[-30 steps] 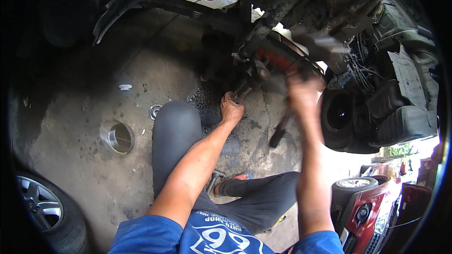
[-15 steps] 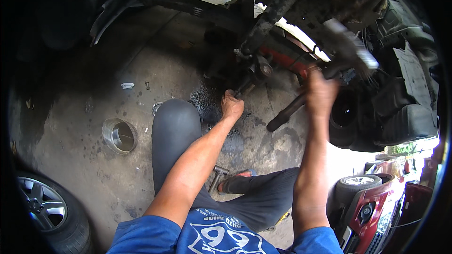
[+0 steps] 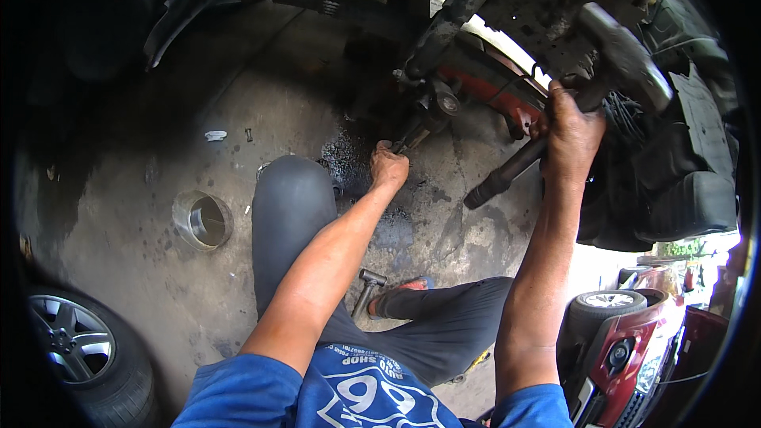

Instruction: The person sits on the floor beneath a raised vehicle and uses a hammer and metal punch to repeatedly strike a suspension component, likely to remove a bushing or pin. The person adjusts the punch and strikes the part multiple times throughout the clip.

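My right hand is wrapped round the dark handle of a sledgehammer, held raised at the right. Its heavy metal head is up beside the vehicle's underside, and the handle's end points down and left. Lower and nearer the middle, my left hand is closed on a short bar-like metal tool. The tool's far end meets a greasy suspension joint hanging from a dark arm. The fingers partly hide the tool, so its exact kind cannot be made out.
A round metal can stands on the stained floor at left. One wheel lies at lower left. Another hammer rests near my foot. Dark vehicle parts hang overhead; a red car is at lower right.
The hammer and my right hand have moved right and slightly up, from a blurred swing to a sharper raised position. My left hand stays at the joint with the tool.
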The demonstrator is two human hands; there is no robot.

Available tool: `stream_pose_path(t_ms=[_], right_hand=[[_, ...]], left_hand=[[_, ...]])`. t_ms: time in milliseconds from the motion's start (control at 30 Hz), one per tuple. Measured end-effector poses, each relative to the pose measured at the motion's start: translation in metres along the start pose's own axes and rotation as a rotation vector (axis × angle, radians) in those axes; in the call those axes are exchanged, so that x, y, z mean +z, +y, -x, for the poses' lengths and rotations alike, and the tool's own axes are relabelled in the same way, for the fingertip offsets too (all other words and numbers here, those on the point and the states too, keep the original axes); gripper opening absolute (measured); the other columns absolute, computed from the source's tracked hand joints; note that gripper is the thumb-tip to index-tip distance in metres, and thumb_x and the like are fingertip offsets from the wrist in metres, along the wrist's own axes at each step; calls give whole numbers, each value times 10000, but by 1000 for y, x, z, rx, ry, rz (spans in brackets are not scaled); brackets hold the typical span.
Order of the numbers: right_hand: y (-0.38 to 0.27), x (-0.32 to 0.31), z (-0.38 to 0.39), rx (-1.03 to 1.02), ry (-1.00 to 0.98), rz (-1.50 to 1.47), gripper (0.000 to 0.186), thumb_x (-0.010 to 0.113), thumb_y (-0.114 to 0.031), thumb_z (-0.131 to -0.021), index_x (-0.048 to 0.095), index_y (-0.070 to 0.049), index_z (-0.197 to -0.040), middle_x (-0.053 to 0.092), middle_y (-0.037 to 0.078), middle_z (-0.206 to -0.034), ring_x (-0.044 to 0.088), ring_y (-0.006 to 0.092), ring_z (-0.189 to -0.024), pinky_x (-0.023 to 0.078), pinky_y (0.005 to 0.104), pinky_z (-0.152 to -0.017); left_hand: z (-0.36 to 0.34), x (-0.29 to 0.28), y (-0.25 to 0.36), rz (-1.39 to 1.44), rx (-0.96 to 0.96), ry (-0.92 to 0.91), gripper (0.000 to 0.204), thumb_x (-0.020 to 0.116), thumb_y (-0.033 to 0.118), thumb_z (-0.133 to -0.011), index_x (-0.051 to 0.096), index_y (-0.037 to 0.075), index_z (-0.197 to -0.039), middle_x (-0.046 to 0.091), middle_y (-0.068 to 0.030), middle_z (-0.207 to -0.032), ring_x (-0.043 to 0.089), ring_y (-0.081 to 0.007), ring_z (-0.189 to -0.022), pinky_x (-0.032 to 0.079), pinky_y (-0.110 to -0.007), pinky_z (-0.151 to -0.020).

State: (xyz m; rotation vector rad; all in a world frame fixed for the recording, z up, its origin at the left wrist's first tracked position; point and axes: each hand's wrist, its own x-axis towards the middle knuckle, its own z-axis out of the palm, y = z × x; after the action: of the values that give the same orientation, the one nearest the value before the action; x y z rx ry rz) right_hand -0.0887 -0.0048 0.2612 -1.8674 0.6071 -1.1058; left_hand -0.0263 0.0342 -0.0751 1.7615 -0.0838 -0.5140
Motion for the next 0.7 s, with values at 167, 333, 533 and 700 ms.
stream_pose_path(t_ms=[167, 333, 533, 700], right_hand=[[80, 23, 43, 417, -358, 771, 138, 676, -135, -849, 577, -53, -899, 525, 23, -617, 498, 123, -455, 391, 307, -396], [120, -23, 75, 776, -249, -365, 110, 641, -111, -916, 531, -123, -924, 418, -41, -626, 393, 65, -460, 348, 262, -406], [169, -85, 174, 1198, 62, -515, 109, 613, -155, -946, 512, -123, -919, 380, -69, -607, 360, 54, -475, 328, 242, -427], [303, -105, 278, 1641, 211, -723, 135, 502, -138, -931, 551, -130, -805, 411, -36, -576, 381, 106, -465, 377, 277, -438]], left_hand=[[2, -4, 8, -54, -96, 34, 397, 516, 138, -819, 604, -28, -1169, 648, -291, -1143, 600, -456, -1123, 470, -462, -1017], [5, -24, 21, 44, 76, -22, 372, 574, 130, -816, 621, -5, -1159, 668, -244, -1149, 646, -389, -1088, 502, -436, -980], [1, -32, 39, 84, 529, -151, 596, 762, 169, -792, 553, -23, -1317, 660, -213, -1226, 655, -321, -1132, 527, -397, -947], [3, -32, 41, -43, 432, -206, 589, 713, 151, -807, 538, -45, -1334, 666, -204, -1231, 650, -297, -1151, 513, -368, -967]])
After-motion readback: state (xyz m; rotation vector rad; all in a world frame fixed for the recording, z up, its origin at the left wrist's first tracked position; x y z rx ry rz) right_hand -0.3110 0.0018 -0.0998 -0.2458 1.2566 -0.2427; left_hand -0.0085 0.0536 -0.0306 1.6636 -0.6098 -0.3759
